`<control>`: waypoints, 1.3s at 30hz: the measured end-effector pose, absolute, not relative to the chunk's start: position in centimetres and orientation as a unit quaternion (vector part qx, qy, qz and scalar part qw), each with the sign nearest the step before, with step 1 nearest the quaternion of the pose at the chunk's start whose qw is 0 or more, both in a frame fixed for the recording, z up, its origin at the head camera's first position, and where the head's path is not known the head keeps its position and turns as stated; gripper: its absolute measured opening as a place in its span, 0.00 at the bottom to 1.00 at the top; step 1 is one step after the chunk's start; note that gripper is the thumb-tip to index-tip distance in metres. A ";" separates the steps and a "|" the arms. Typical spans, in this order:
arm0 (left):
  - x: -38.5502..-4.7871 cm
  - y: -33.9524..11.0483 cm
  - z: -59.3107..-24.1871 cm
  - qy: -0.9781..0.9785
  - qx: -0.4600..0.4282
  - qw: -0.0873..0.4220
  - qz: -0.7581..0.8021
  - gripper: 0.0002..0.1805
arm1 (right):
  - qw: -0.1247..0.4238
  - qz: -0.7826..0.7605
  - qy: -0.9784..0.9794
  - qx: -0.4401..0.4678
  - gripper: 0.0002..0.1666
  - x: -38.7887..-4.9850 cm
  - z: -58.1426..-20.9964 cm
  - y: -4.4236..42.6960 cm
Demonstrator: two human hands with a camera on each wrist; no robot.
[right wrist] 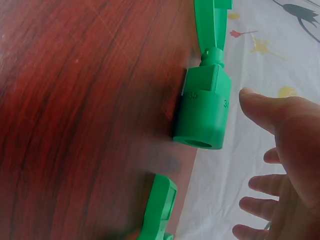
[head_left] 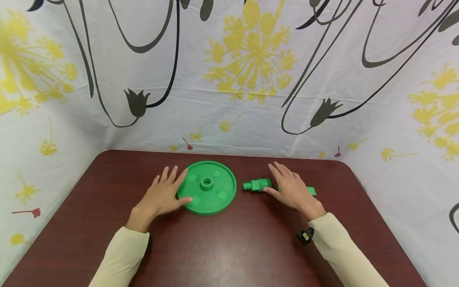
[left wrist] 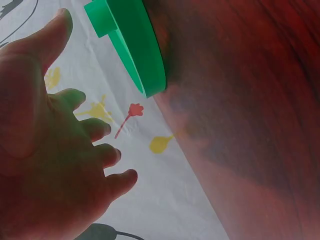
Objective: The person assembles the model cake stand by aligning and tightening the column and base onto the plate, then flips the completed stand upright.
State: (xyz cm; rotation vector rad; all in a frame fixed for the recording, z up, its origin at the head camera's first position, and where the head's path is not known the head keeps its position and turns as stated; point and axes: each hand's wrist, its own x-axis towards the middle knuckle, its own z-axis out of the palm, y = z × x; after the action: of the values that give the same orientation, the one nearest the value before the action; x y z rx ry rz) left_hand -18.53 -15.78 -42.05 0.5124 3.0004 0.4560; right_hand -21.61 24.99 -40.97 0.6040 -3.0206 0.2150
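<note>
A round green disc with a raised rim and a threaded socket in its middle lies flat on the table. Over its left edge my left hand hovers with fingers spread; the left wrist view shows a gap between the hand and the disc. To the right lies a green threaded fitting, hollow at one end and marked with small numbers. My right hand is above it, fingers extended, apart from it in the right wrist view. A third green piece lies partly hidden under the right hand.
The dark red-brown wooden table has rounded far corners. A white cloth with yellow flowers and grey tulips hangs behind it and along both sides. A black strap device is on the right wrist.
</note>
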 end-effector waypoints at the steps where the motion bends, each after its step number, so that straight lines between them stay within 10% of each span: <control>1: -18.6 -15.7 -42.1 0.974 0.167 0.038 0.150 0.50 | 0.027 0.069 -0.978 0.196 0.52 -21.6 -41.0 24.9; 18: -18.6 -15.1 -42.9 0.961 0.119 0.167 0.187 0.52 | 0.010 0.054 -0.970 0.235 0.43 -21.5 -43.0 23.2; 39: -18.9 -14.8 -42.7 0.960 0.106 0.183 0.184 0.54 | 0.041 0.075 -0.971 0.226 0.35 -21.8 -44.3 22.8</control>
State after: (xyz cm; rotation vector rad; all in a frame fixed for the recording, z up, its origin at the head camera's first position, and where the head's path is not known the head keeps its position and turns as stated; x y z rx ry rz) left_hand -18.88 -14.82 -42.72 0.2989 2.7083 0.5194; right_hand -21.77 22.80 -44.26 0.6908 -2.9721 0.2285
